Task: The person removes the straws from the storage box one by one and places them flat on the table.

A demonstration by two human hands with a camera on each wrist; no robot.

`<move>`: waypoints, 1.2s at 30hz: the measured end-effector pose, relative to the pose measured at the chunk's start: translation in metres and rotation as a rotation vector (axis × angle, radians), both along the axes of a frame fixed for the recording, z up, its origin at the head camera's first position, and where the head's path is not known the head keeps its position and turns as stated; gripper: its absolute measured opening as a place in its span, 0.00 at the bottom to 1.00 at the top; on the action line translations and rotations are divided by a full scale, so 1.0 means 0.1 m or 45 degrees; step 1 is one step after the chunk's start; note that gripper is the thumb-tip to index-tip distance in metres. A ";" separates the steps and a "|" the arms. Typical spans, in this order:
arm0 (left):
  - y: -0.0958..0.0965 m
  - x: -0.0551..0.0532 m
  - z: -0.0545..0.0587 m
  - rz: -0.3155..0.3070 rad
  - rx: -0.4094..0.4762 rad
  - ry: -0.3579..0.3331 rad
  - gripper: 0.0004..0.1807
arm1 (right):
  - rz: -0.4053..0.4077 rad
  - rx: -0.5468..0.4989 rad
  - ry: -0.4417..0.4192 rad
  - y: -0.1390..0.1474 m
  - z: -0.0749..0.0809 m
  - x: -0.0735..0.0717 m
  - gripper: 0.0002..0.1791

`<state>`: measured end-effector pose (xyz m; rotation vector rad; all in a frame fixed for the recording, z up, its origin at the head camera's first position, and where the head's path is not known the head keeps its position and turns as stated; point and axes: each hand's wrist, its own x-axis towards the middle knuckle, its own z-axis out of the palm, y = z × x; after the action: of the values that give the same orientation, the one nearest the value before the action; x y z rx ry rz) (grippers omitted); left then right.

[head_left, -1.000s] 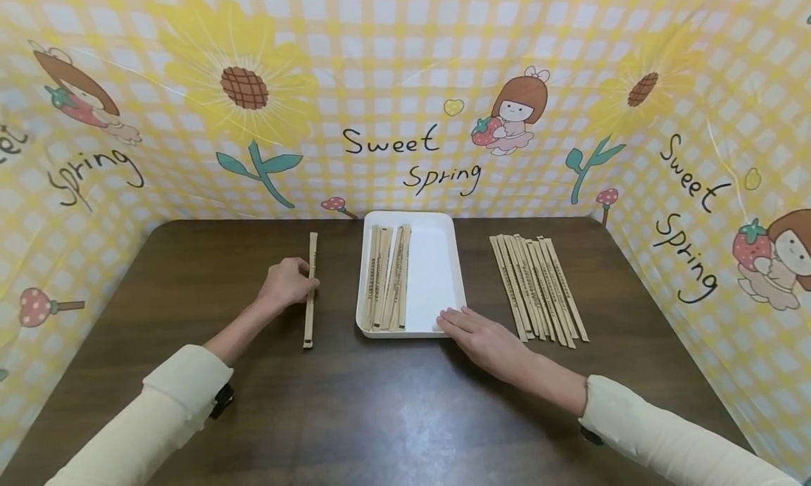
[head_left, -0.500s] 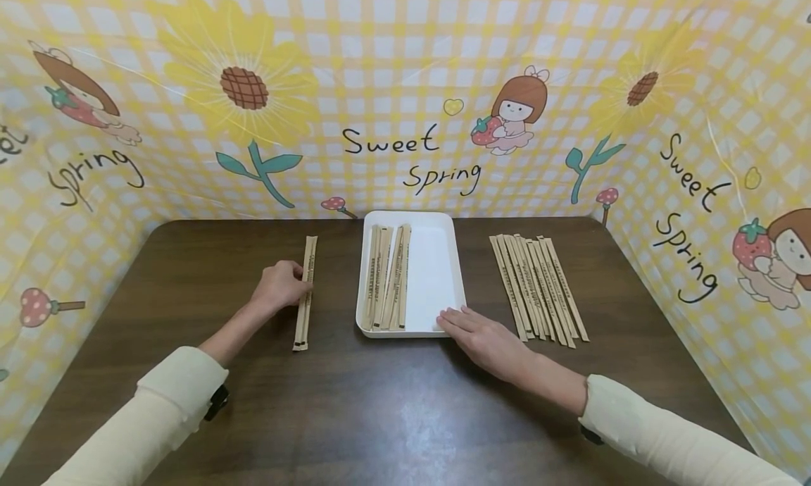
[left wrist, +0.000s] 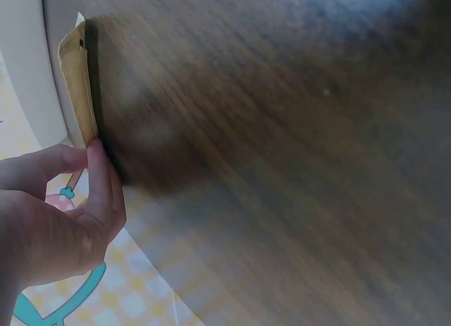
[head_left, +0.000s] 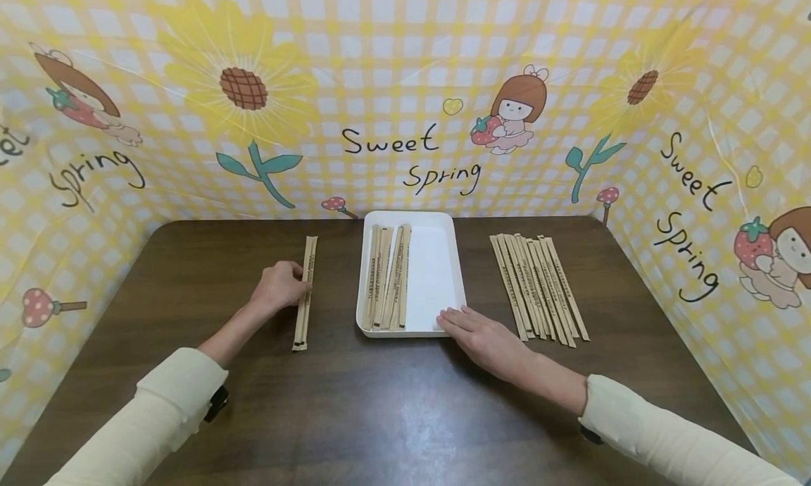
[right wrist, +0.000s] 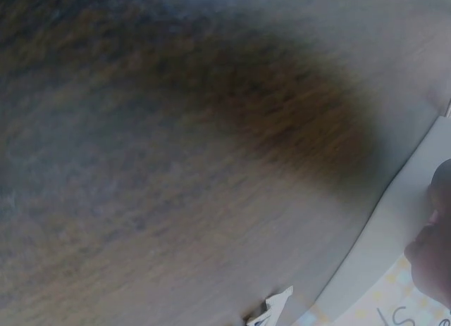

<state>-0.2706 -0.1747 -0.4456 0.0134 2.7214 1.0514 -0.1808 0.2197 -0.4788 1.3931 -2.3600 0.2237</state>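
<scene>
In the head view my left hand (head_left: 280,287) pinches a slim stick packet in brown paper (head_left: 305,296) standing apart from the tray, to its left. Two dark marks show at its near end, so I cannot tell whether it is one packet or two side by side. The left wrist view shows the thumb and fingers (left wrist: 95,146) on the brown packet (left wrist: 81,86). My right hand (head_left: 484,341) rests with straight fingers on the near right corner of a white tray (head_left: 437,275). Several similar packets (head_left: 386,278) lie lengthwise in the tray's left half.
Right of the tray, a row of several brown packets (head_left: 538,289) lies slanted on the dark wooden table (head_left: 393,408). A yellow checked cloth (head_left: 393,70) stands around the table's back and sides.
My left hand has shifted slightly left with the packet, whose near end now tilts further left. During the last half second hardly anything moved. The right hand stays on the tray corner.
</scene>
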 end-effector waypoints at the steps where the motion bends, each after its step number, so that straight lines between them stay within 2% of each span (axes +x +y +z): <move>1: 0.00 0.00 0.00 0.001 0.000 0.003 0.20 | -0.001 -0.001 0.004 0.00 0.00 0.00 0.26; 12: -0.02 -0.01 0.05 0.008 -0.008 0.019 0.20 | -0.011 0.002 0.014 0.00 0.00 0.01 0.26; 23: 0.05 -0.04 0.12 0.002 -0.009 0.035 0.20 | -0.020 0.010 0.024 0.01 -0.01 0.00 0.26; 36: 0.01 -0.04 0.07 0.005 -0.070 0.031 0.20 | -0.018 0.003 0.033 0.00 -0.01 0.00 0.25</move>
<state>-0.2743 -0.1732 -0.4381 0.0119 2.7718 0.9834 -0.1812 0.2200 -0.4799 1.3718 -2.3491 0.1975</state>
